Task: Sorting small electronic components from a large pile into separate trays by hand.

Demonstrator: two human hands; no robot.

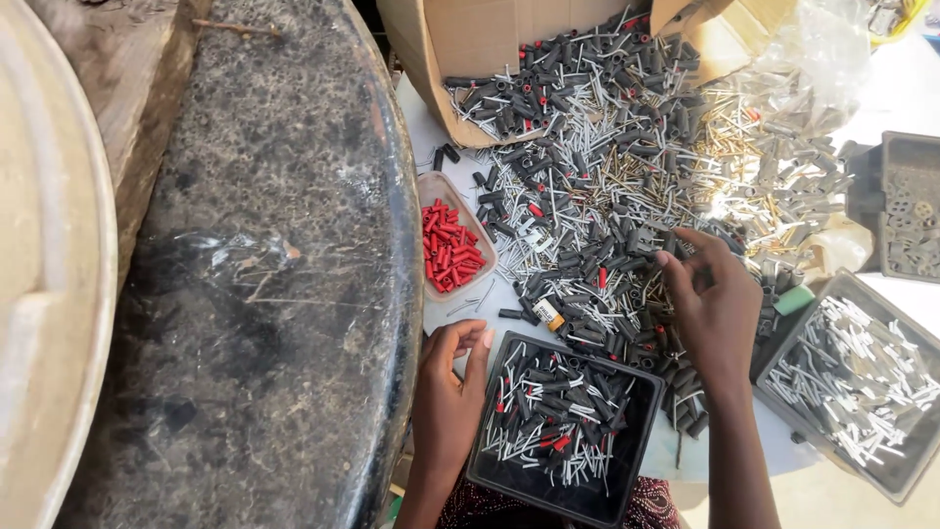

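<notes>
Nearest to me, a square black plastic tray [636,431] sat at the bottom edge of the view, part filled with short black tubular sleeves mixed with grey pins and a few red pieces. My left hand [448,392] rested against that tray's left rim, its fingers curled loosely with nothing that I could see between them. My right hand [713,304] reached past the tray's far corner and lay on the big heap of mixed small parts [607,176], fingertips bent down into the black sleeves at the heap's near side; whether they had pinched a piece I could not tell, since the fingers hid it. To the right of that arm stood a grey rectangular plastic tray [886,480] holding only pale grey pins. Left of the heap, just beyond my left hand, a small clear plastic dish [431,186] held red sleeves. The heap itself, black, silver, brass-coloured and red bits, spread across a white sheet [416,118] up to an open brown cardboard box [470,39] lying on its side at the far edge. Along the whole left side ran a dark, worn, curved slab [264,264].
</notes>
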